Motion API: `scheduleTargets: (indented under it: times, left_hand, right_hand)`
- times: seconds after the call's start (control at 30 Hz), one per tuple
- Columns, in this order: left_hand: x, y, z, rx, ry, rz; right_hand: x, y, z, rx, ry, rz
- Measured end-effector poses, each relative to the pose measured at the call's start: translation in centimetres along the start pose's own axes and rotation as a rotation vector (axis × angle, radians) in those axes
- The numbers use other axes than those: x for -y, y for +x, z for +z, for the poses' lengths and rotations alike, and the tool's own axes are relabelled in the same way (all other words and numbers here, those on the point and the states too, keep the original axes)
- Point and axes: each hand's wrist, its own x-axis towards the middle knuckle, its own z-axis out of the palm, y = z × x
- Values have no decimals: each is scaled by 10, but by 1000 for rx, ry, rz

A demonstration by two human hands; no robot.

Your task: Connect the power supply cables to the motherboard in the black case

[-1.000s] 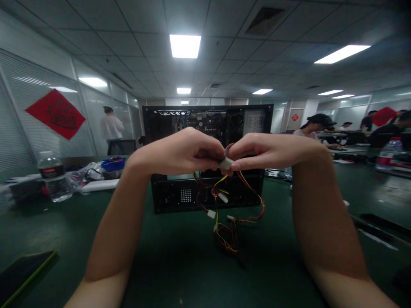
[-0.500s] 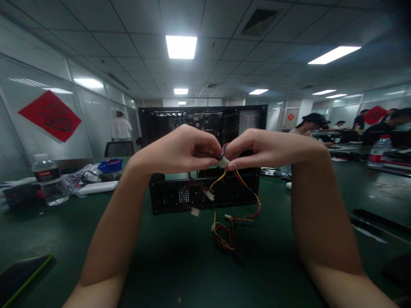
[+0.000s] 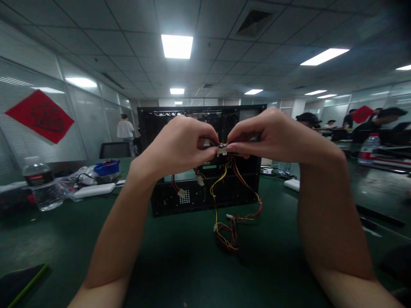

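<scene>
The fingers of the left hand (image 3: 184, 143) and right hand (image 3: 272, 136) narrowly pinch a white plug (image 3: 222, 149) before the open computer case (image 3: 205, 200). Wires (image 3: 226, 169) hang below, reaching the counter (image 3: 180, 265).

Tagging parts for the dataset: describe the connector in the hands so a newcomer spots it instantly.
Find the open black computer case on the green table. In front of it, the left hand and right hand nearly meet, pinching a small white connector between their fingertips. The other visible white connectors sit lower, free of both hands.
</scene>
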Motion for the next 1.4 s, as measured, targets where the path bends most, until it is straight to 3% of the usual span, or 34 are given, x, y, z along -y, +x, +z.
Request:
scheduleTargets:
  times: [0.17,0.27,0.37,0.57,0.9,1.03,1.27,1.4]
  left_hand:
    - [-4,4,11,-127,192,-65]
    - [-3,6,15,-189,254,-68]
    - [0,6,15,-202,105,-28]
    - [5,2,6,-50,-333,33]
    - [14,9,12,-145,-568,61]
    - [15,11,14,-95,-763,21]
    - [17,8,9,-30,-816,-8]
    - [13,6,9,-83,-749,52]
  right_hand:
    - [6,-2,-1,65,58,127]
    - [5,-2,-2,20,69,147]
    - [5,-3,-6,-35,73,124]
    - [12,-7,-11,-77,-42,85]
    - [12,-2,-3,-128,-47,44]
    - [5,1,-1,-153,17,15]
    - [6,-1,-6,-126,83,-3]
    - [9,-4,-9,-160,50,10]
